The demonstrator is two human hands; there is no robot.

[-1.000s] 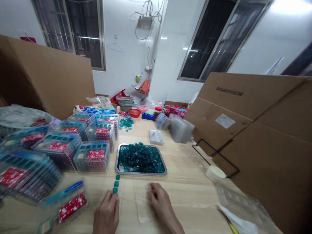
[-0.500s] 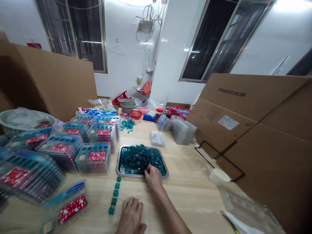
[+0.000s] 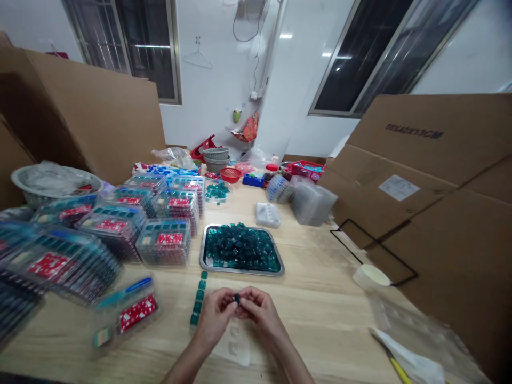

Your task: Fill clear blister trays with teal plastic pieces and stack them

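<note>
My left hand [image 3: 214, 317] and my right hand [image 3: 258, 310] meet above the table's near edge, fingers pinched together on a small teal block [image 3: 237, 298] between them. Just left of my hands a short row of teal blocks [image 3: 198, 300] lies on the wood. A clear plastic tray [image 3: 234, 344] lies under my wrists. Beyond my hands a metal tray [image 3: 280, 265] holds a heap of teal blocks [image 3: 240, 250].
Stacks of clear packed boxes with red labels [image 3: 168, 240] fill the left side. One packed box [image 3: 126, 314] lies near the front left. Cardboard sheets [image 3: 440, 213] lean along the right. A tape roll [image 3: 370, 277], stacked clear trays [image 3: 312, 202] and baskets [image 3: 216, 157] stand further back.
My right hand drew back from the metal tray with a teal block. My left hand lifted off the table and joined it in a pinch. The camera tilted slightly.
</note>
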